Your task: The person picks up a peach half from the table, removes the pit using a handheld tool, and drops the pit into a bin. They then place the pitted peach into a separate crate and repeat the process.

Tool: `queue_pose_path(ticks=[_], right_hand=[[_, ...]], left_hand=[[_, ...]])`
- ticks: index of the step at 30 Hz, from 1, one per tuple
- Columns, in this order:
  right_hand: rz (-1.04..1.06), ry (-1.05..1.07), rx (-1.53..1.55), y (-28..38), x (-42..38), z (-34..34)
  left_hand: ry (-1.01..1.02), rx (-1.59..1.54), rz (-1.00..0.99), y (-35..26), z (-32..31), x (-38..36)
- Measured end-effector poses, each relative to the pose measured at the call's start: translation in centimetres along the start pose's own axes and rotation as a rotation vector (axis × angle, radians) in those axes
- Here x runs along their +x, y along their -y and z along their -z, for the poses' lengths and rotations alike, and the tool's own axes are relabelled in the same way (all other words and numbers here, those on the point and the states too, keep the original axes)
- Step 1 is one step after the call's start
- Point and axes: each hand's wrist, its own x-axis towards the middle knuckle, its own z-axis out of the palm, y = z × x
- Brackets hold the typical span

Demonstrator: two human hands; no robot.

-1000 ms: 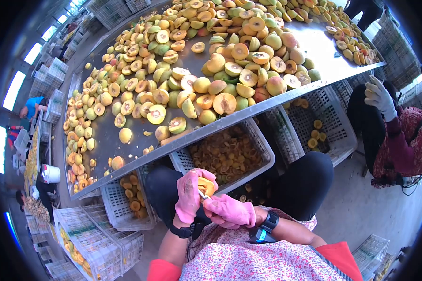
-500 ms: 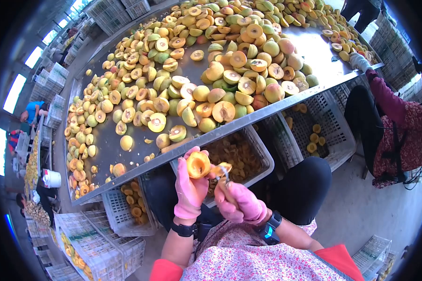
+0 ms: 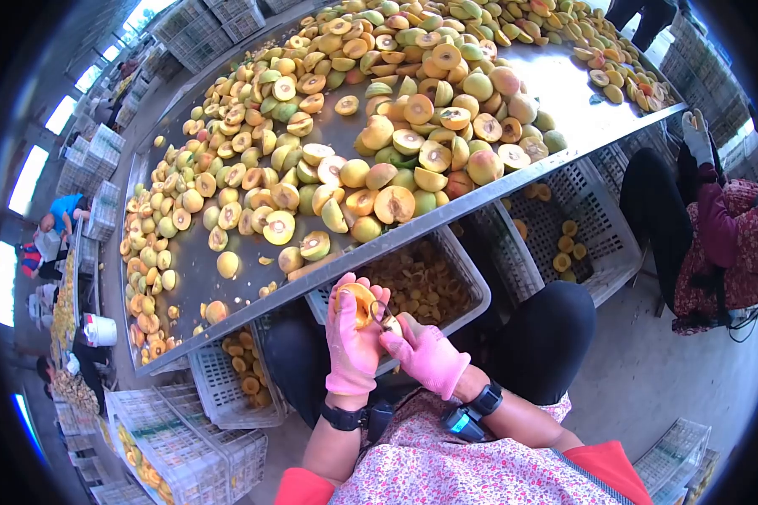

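Note:
My left hand (image 3: pixel 351 360), in a dusty pink glove, is closed around a hollowed yellow peach half (image 3: pixel 351 295) with its cut face turned toward my right hand. My right hand (image 3: pixel 431 358), gloved the same way, grips a pitting tool (image 3: pixel 392 325) by its short handle. The tool's looped metal end meets the edge of the peach half. Both hands are just in front of the metal table (image 3: pixel 312 275), above a crate (image 3: pixel 483 290) that holds many scraps. Halved peaches (image 3: pixel 396 204) lie piled on the table.
At lower left, a crate (image 3: pixel 206 379) contains hollowed halves; another crate (image 3: pixel 619 252) with several halves stands under the table. Stacked crates (image 3: pixel 198 450) are left of my legs. A co-worker (image 3: pixel 733 244) sits at right, and a white bucket (image 3: pixel 101 330) is at far left.
The tool has swung from beside the fruit to its edge, and the fruit scrap by the tool has gone from there. The right co-worker's gloved hand has drawn back from the table.

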Motion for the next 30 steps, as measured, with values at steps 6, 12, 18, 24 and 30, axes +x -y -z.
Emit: queue_pose_path(ticks=[6, 12, 18, 24, 30], right_hand=[[0.019, 0.022, -0.076, 0.7, 0.0, -0.2], [0.002, 0.066, -0.030, 0.5, -0.1, 0.1], [0.051, 0.212, 0.106, 0.8, -0.6, 1.0], [0.044, 0.198, -0.137, 1.4, -0.5, 1.8], [0.081, 0.134, -0.395, 2.4, -0.8, 1.1]], left_hand=[[-0.081, 0.005, -0.092, 0.8, -1.2, -0.7], [-0.025, 0.128, -0.066, 0.3, -2.4, -1.2], [0.090, 0.203, 0.014, -0.6, -3.1, -1.8], [0.131, 0.214, 0.007, -0.1, -2.3, -1.6], [0.023, 0.315, -0.204, -0.3, -0.7, -1.0]])
